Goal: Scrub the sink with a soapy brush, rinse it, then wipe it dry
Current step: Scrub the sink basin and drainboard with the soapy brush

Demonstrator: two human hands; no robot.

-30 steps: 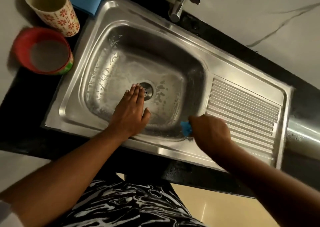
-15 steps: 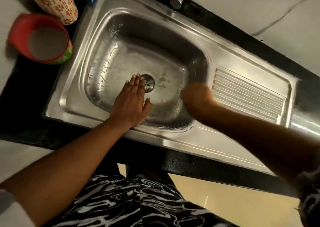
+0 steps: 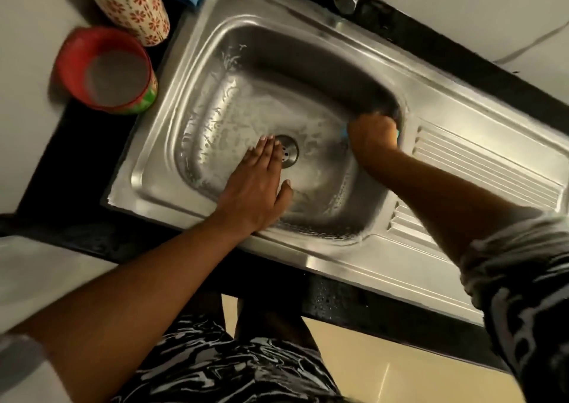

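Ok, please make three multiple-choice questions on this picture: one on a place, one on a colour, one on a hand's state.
1. In which corner of the basin does the right hand hold the brush? A. near left B. far right C. far left
2. The bowl left of the basin is: A. red B. yellow C. black
3. The left hand is: A. clenched B. lifted C. flat on the basin floor
Key: B, beside the drainboard; A, its rim is red; C, straight fingers lie by the drain.

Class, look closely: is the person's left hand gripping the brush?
No: the left hand lies flat, fingers straight, on the sink floor beside the drain; the right hand grips the blue brush.
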